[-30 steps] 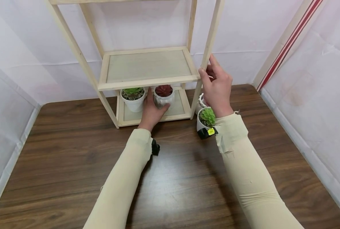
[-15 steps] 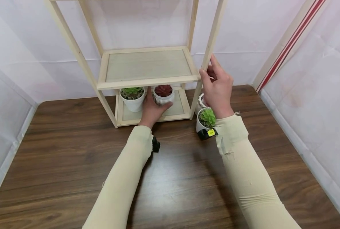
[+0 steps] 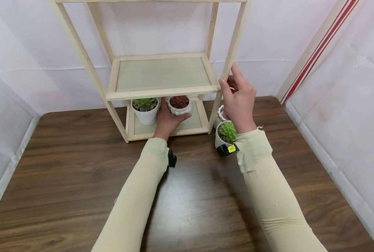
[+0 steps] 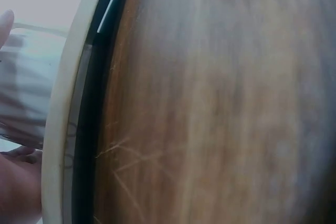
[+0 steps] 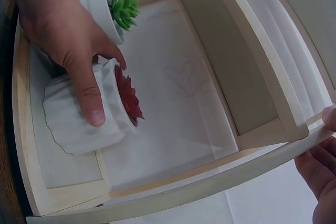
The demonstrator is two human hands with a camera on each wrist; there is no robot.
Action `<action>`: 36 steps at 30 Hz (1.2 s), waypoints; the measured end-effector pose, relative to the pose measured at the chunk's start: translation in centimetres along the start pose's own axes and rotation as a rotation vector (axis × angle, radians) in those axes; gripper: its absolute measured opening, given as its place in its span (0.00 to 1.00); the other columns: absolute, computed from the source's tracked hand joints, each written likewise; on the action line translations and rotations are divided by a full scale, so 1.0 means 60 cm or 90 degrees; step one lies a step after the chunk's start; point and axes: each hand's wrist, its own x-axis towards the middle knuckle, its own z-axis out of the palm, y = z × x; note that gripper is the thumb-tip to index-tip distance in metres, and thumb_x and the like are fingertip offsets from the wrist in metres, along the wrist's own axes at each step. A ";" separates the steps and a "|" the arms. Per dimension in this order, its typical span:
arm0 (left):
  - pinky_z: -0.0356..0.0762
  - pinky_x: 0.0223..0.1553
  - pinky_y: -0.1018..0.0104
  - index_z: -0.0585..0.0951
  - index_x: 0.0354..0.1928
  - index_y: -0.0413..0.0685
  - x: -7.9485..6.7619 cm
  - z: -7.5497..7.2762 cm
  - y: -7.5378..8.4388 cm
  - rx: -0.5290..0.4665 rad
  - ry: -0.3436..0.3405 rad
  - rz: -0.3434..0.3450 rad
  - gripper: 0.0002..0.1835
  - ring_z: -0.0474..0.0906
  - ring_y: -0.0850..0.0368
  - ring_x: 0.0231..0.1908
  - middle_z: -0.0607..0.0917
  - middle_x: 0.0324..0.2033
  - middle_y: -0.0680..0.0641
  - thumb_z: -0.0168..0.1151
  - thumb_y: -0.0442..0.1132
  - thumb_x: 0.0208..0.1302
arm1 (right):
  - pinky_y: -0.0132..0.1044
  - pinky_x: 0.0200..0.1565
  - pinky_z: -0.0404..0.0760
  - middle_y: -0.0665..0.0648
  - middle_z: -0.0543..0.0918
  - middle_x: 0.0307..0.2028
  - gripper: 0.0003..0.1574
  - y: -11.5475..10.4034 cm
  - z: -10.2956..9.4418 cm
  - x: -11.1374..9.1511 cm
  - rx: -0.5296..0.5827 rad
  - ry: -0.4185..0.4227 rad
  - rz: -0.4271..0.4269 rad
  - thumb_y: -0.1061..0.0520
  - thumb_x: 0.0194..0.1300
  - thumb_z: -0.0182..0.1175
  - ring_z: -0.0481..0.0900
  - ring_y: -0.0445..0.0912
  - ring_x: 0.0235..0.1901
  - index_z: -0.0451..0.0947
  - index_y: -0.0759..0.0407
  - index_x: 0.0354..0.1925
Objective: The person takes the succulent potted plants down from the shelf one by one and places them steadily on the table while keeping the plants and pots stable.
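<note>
Deep in the lower tier of a pale wooden shelf rack (image 3: 161, 93), my left hand (image 3: 168, 121) holds a white ribbed pot with a red succulent (image 3: 179, 104). In the right wrist view, the thumb lies along the front of this pot (image 5: 84, 116) and a finger reaches round behind its rim. Left of it stands a smooth white pot with a green succulent (image 3: 145, 111). My right hand (image 3: 241, 105) grips the rack's front right post between thumb and fingers. The left wrist view shows mostly blurred table and part of the pot (image 4: 26, 82).
Outside the rack, by its right leg, two more potted plants stand on the brown wooden table (image 3: 89, 175): a green succulent (image 3: 227, 133) and a scalloped white pot (image 3: 220, 113), partly hidden by my right hand. White cloth walls (image 3: 341, 87) enclose the table.
My left hand has pushed slightly farther in, its thumb shifting right, and the red succulent's pot sits a little farther back. The right hand stays on the post.
</note>
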 end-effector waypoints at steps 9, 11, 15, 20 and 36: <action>0.59 0.63 0.59 0.39 0.70 0.66 0.003 0.007 0.004 0.005 0.005 -0.003 0.64 0.54 0.54 0.67 0.57 0.68 0.48 0.69 0.66 0.34 | 0.40 0.43 0.80 0.65 0.84 0.38 0.30 -0.006 -0.002 -0.003 0.005 0.003 -0.016 0.59 0.62 0.57 0.84 0.51 0.37 0.66 0.54 0.62; 0.60 0.63 0.59 0.40 0.70 0.64 0.004 0.008 0.005 0.008 0.002 -0.012 0.63 0.56 0.54 0.66 0.57 0.67 0.47 0.70 0.65 0.35 | 0.40 0.43 0.80 0.65 0.84 0.38 0.30 -0.006 -0.002 -0.002 0.006 0.002 -0.016 0.59 0.62 0.57 0.84 0.51 0.37 0.66 0.54 0.62; 0.62 0.62 0.58 0.42 0.70 0.61 0.005 0.008 0.005 0.019 -0.003 -0.020 0.61 0.58 0.53 0.65 0.60 0.66 0.46 0.69 0.63 0.37 | 0.40 0.43 0.80 0.64 0.84 0.38 0.30 -0.006 -0.002 -0.002 0.006 0.000 -0.016 0.59 0.62 0.56 0.84 0.51 0.37 0.65 0.53 0.63; 0.63 0.61 0.58 0.42 0.69 0.59 0.006 0.006 0.007 0.027 -0.011 -0.012 0.60 0.59 0.53 0.64 0.61 0.65 0.45 0.69 0.62 0.39 | 0.40 0.43 0.80 0.65 0.84 0.38 0.30 -0.005 -0.002 -0.003 0.005 0.000 -0.017 0.59 0.62 0.56 0.83 0.51 0.37 0.66 0.53 0.62; 0.65 0.60 0.57 0.44 0.68 0.55 0.008 -0.008 0.006 0.034 -0.022 -0.015 0.58 0.60 0.51 0.64 0.61 0.65 0.44 0.69 0.61 0.40 | 0.36 0.43 0.80 0.64 0.84 0.39 0.31 -0.002 0.009 -0.004 0.017 -0.021 -0.001 0.59 0.63 0.56 0.83 0.48 0.39 0.64 0.51 0.63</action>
